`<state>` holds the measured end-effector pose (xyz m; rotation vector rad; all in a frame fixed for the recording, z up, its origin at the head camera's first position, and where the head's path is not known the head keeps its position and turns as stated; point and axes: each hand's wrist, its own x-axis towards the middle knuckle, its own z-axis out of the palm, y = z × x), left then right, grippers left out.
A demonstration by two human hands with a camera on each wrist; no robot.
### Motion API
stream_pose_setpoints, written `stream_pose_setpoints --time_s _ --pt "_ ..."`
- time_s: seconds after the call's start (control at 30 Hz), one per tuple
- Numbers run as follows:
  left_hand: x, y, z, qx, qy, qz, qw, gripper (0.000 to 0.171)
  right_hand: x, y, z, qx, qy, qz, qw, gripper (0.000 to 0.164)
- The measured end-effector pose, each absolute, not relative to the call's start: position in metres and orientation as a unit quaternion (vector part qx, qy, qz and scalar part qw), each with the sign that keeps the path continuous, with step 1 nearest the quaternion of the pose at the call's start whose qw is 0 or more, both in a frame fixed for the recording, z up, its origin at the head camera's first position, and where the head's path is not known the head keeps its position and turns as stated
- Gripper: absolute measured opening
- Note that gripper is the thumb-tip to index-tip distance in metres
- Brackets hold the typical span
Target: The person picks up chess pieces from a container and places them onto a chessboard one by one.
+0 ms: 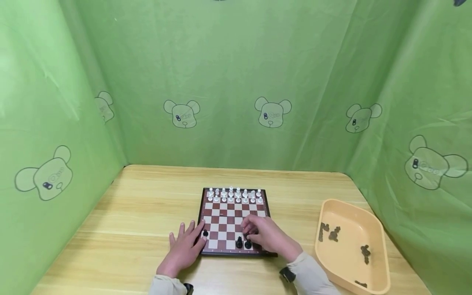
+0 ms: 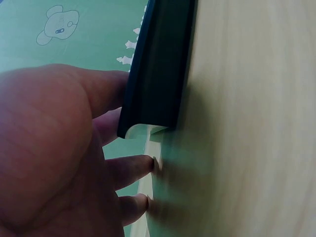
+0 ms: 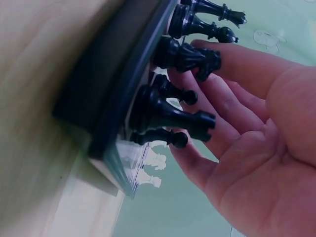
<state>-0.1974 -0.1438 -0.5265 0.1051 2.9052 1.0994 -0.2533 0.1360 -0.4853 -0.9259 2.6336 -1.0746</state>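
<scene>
Left hand (image 1: 184, 248) spread, thumb and index at chessboard (image 1: 221, 226)'s left edge; right hand (image 1: 268, 234) bent over near-right squares, thumb and index pinching mostly hidden black piece (image 1: 246, 234). Board between hands. Bear-print lettering (image 1: 271, 116) beyond them, too small to read.

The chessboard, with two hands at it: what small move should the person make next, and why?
I'd probably have the right hand leave the black pieces it is working among and reach into the tray: dark pieces lie there, while several squares in the near row of the chessboard look bare.
</scene>
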Motion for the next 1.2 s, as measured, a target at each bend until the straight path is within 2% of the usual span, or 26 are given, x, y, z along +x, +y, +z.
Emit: stream_pose_setpoints --time_s 0.2,0.43,0.67,0.93,1.2 --pt "-0.199 -0.144 -0.531 0.029 0.937 0.349 0.017 0.057 -0.252 0.145 -0.486 -0.316 0.868 -0.378 0.059 0.025" --pt "-0.197 -0.142 -0.522 0.025 0.938 0.344 0.035 0.056 -0.247 0.165 -0.48 -0.248 0.885 -0.393 0.034 0.018" --pt "-0.198 -0.141 -0.522 0.027 0.938 0.345 0.032 0.055 -0.246 0.204 -0.461 -0.187 0.906 -0.38 0.001 0.016" --pt "-0.196 -0.141 -0.52 0.026 0.939 0.34 0.039 0.055 -0.25 0.261 -0.425 -0.168 0.929 -0.325 -0.06 0.016" --pt "-0.196 -0.141 -0.521 0.027 0.94 0.338 0.04 0.055 -0.26 0.306 -0.415 -0.142 0.952 -0.268 -0.043 0.018"
